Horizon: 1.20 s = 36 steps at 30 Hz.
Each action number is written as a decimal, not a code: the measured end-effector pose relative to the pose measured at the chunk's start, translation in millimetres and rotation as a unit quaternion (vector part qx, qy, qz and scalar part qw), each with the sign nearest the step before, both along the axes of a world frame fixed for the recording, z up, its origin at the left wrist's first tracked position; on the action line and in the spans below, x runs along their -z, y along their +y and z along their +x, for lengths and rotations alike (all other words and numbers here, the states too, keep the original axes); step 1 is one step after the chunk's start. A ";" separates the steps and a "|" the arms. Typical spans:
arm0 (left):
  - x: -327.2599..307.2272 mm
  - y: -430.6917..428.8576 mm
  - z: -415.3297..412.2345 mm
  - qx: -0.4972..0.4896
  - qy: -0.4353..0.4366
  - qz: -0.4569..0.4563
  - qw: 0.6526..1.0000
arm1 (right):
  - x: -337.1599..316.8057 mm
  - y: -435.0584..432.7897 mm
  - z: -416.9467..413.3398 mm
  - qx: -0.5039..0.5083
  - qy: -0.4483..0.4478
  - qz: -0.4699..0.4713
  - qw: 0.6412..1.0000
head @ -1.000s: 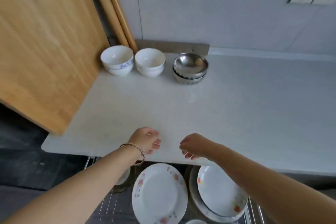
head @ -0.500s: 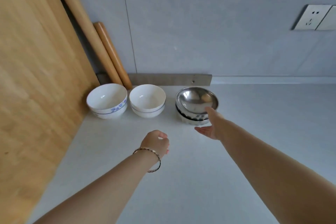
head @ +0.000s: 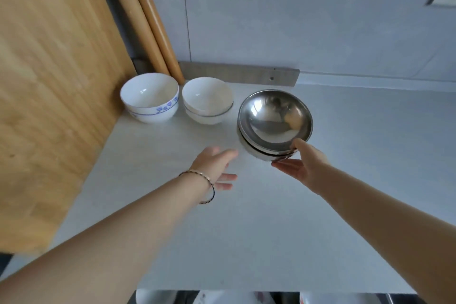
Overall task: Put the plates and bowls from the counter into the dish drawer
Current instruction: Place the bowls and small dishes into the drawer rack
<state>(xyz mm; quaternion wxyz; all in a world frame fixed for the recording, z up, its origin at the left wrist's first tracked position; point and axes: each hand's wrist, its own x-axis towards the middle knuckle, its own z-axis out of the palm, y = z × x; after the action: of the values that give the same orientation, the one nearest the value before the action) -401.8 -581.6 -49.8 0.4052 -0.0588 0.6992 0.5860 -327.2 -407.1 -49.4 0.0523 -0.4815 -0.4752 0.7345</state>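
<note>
The steel bowls (head: 274, 121), a nested stack, sit tipped toward the person at the back of the counter (head: 345, 192). The right hand (head: 306, 165) pinches their near edge, thumb on the rim and fingers flat beneath. Left of the stack, the left hand (head: 214, 165) hovers with fingers spread, holding nothing. Farther left stand the white bowls (head: 207, 101), then a blue-patterned bowl (head: 150, 101), beside a wooden board (head: 49, 81).
</note>
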 end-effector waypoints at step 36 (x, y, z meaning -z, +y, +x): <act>264.6 -322.6 225.7 -0.133 -0.207 -0.269 0.931 | 254.1 -338.8 201.9 -0.275 -0.299 -0.098 0.908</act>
<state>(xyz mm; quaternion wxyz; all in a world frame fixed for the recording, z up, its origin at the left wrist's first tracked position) -176.1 -904.3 -314.4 0.4283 -0.3784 0.7167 0.3995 -125.3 -745.9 -303.5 -0.3437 -0.5317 -0.5081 0.5840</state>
